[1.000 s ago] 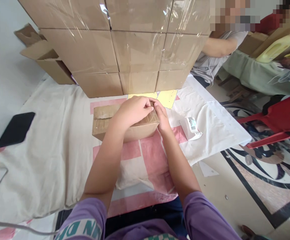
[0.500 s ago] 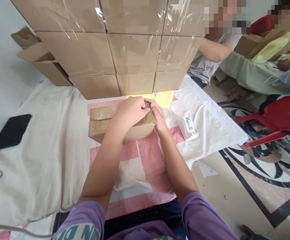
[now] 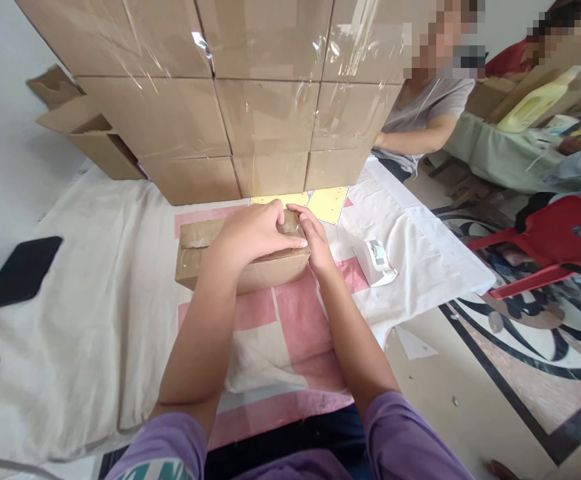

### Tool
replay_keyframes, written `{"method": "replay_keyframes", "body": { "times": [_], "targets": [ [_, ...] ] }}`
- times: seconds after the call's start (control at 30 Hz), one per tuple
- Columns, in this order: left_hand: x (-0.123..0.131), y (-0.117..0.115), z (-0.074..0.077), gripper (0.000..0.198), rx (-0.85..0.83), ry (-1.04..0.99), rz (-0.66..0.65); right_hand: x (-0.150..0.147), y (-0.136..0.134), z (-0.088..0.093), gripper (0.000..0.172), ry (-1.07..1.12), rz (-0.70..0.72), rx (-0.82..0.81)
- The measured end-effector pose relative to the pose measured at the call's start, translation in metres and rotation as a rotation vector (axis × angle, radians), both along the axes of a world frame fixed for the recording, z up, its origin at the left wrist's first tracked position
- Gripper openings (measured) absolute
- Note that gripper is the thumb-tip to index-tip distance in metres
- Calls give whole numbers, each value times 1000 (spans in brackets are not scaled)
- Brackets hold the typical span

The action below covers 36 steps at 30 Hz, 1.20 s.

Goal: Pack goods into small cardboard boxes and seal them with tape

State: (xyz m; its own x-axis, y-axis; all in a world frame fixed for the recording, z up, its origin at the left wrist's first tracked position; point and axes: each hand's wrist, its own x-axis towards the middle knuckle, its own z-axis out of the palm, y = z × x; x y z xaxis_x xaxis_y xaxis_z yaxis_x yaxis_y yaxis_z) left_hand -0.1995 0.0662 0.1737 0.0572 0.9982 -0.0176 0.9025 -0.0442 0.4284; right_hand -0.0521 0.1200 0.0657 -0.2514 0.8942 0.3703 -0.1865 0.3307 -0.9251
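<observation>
Carton, head view: long brown cardboard (image 3: 273, 272), creased and scuffed on top, glossy tape near its right end; it lies mid-table below the stack.
Left hand: the left hand (image 3: 255, 230) lies across the carton's top, fingers curled, thumb spread along the near top edge.
Right hand: the right hand (image 3: 315, 233) cups the carton's right end, fingers bent; whether it grips, I cannot tell.
Stack: smooth, square-edged boxes (image 3: 270, 113) under shiny clear film, close behind the carton, a yellow sheet (image 3: 329, 205) at their foot.
Open room: wrinkled tablecloth (image 3: 95, 300) stretches leftward to a flat black slab (image 3: 20, 272); rightward, a white wedge-shaped tape dispenser (image 3: 376, 263) stands between right hand and table edge.
Since half a second ago: left thumb has straightened toward the right corner, baring more tape; the co-worker's forearm (image 3: 420, 140) has lowered.
</observation>
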Motion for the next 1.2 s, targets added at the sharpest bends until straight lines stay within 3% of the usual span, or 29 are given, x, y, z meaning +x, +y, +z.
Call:
{"method": "replay_keyframes", "body": {
  "times": [0.2,0.37,0.53,0.73,0.9,1.07,1.2],
  "targets": [
    [10,4,-1,32,81,40,80,0,0,0,39,18,-14,-31],
    [3,5,-2,38,90,49,-80,0,-2,1,39,15,-29,-27],
    [-4,8,-10,46,155,128,-71,0,-3,-1,50,-2,-17,-46],
    [-5,7,-10,50,14,-42,-220,27,-42,5,57,-134,68,-75],
    [-5,-6,0,63,-76,-96,-293,53,-95,3,118,-388,192,-41],
    [-8,-21,14,76,-112,-117,-329,48,-125,-5,140,-478,122,5],
    [-11,-24,16,85,-149,-119,-346,27,-133,-20,151,-495,-36,13]
  ]
}}
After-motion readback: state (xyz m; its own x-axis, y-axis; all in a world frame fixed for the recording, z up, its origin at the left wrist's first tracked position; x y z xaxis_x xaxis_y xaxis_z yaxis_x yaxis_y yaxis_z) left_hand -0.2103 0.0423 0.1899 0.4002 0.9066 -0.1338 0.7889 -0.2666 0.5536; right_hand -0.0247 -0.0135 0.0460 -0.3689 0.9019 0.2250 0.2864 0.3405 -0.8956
